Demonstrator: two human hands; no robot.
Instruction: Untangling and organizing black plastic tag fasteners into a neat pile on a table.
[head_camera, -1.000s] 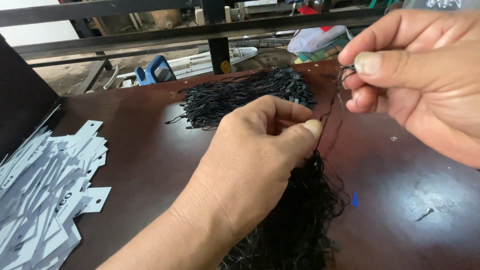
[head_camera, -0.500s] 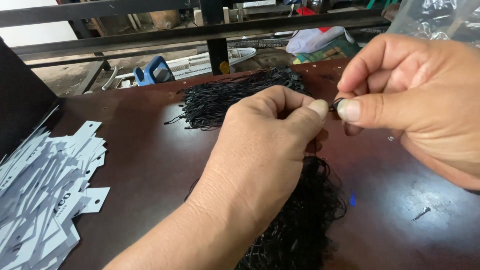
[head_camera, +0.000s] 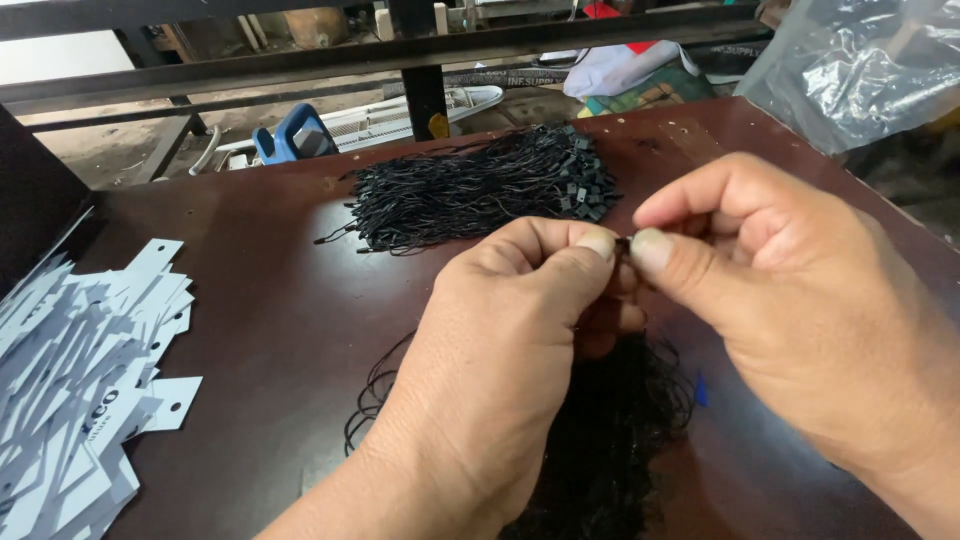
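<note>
My left hand (head_camera: 520, 330) and my right hand (head_camera: 790, 300) meet fingertip to fingertip above the dark brown table (head_camera: 270, 300). Together they pinch a thin black string loop with a small black clasp (head_camera: 624, 246) between thumbs and forefingers. Under both hands lies a loose heap of black strings (head_camera: 610, 440), partly hidden by my left wrist. A second bundle of black strings with small square clasps (head_camera: 480, 190) lies farther back on the table, apart from my hands.
A pile of pale grey paper tags with punched holes (head_camera: 80, 380) covers the table's left side. A crumpled clear plastic bag (head_camera: 850, 70) sits at the back right. Dark metal rails (head_camera: 400, 50) and a blue object (head_camera: 290, 130) lie beyond the far edge.
My right hand has come down and left toward my left hand. The fingertips now meet on the string's clasp, where earlier the string was stretched between them.
</note>
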